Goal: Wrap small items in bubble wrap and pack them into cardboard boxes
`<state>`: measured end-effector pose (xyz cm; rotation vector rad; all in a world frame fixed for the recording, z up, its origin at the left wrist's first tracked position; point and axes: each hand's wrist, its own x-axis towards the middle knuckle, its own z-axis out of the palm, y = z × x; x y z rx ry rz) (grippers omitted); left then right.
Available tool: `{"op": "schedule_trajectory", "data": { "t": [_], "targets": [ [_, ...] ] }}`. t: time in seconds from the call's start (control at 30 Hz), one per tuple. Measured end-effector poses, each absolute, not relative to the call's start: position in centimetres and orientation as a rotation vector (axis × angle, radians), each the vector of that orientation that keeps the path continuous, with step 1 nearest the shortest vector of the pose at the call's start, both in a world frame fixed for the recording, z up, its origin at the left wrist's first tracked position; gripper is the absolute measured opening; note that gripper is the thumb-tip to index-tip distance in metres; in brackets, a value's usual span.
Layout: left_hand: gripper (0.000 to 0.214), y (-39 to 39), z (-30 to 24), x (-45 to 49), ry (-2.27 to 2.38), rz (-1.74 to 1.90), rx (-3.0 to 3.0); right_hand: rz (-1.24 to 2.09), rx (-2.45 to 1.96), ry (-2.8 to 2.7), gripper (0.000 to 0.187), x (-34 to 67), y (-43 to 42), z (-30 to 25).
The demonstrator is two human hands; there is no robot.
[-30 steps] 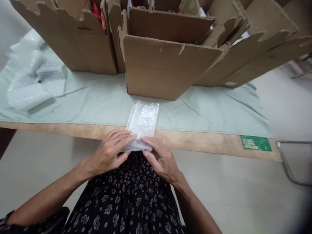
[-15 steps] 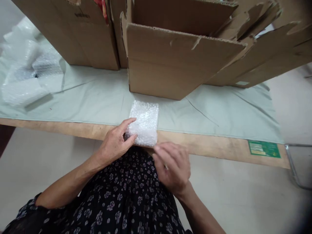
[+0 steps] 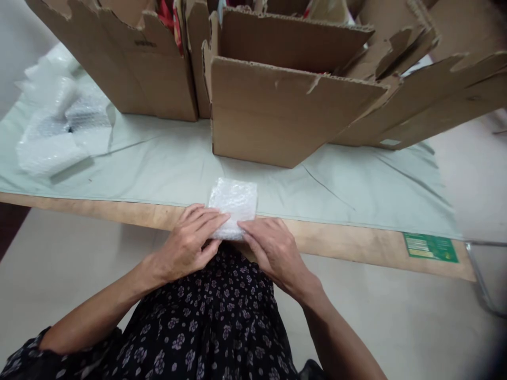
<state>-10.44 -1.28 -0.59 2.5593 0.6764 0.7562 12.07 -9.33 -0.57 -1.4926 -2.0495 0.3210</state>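
A small, flat rectangle of clear bubble wrap (image 3: pixel 233 200) lies across the table's front edge, partly on the cloth. My left hand (image 3: pixel 192 237) grips its left side, fingers over the top and thumb at the near edge. At the near right corner, my right hand (image 3: pixel 273 245) pinches the wrap between fingers and thumb. The fingertips of both hands come close together on top. Whether anything lies inside the wrap, I cannot tell.
Open cardboard boxes (image 3: pixel 269 116) stand along the back of the table, some with red items inside. Loose bubble wrap (image 3: pixel 63 121) is heaped at the left. A pale green cloth (image 3: pixel 158 169) covers the wooden table (image 3: pixel 336 240); a green label (image 3: pixel 430 247) sits at the right edge.
My right hand has come up from below the wrap's corner and now holds it. My left fingers have moved further over the top. The view has shifted slightly.
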Motion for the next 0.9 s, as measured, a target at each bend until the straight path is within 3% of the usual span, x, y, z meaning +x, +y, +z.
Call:
{"op": "schedule_trajectory", "data": {
  "t": [0.17, 0.4, 0.57, 0.63, 0.73, 0.9],
  "targets": [
    [0.036, -0.5, -0.1, -9.7, 0.924, 0.699, 2.295, 0.604, -1.544, -1.849, 0.028, 12.5, -8.2, 0.1],
    [0.040, 1.1, -1.1, -8.0, 1.169, 0.631, 2.251, -0.022, -1.537, -1.986, 0.032, 12.3, -8.3, -0.7],
    [0.042, 0.9, -1.3, -8.4, 1.289, 0.801, 2.271, -0.004, -1.630, -2.215, 0.035, 12.5, -7.1, -1.5],
    [0.037, 0.1, -0.7, -9.5, 1.336, 0.883, 2.092, 0.053, -1.659, -2.178, 0.032, 12.7, -6.3, -1.8],
    [0.026, -1.7, 0.3, -11.3, 1.301, 0.724, 1.631, 0.149, -1.654, -2.085, 0.028, 13.1, -5.6, -1.8],
    [0.058, -3.4, 0.2, -11.3, 0.985, 0.576, 0.916, 0.258, -1.546, -2.019, 0.026, 12.6, -7.0, -1.0]
  ]
}}
